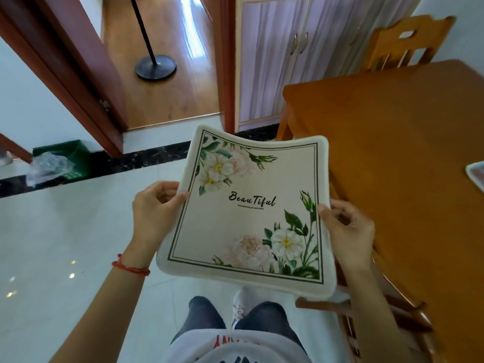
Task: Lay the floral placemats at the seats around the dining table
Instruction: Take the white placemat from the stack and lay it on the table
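Head view: a floral placemat (246,213) was held face up in the air above the white tiled floor (65,244), just beside the long edge of the dining table (392,153).
Left hand (154,208): it was clamped on the placemat's left edge, the thumb laid on top and the fingers tucked beneath; a red cord bracelet (130,267) was worn at the wrist.
Right hand (345,231): it was closed on the right edge in the same pinch.
Placemat: cream, bordered in dark green, printed with white and pink blooms and the word "Beautiful"; the far edge was seen sagging in the middle.
Second placemat (475,175): one corner was seen lying on the tabletop at the frame's right edge.
Surroundings: a wooden chair (408,43) was set at the table's far end.
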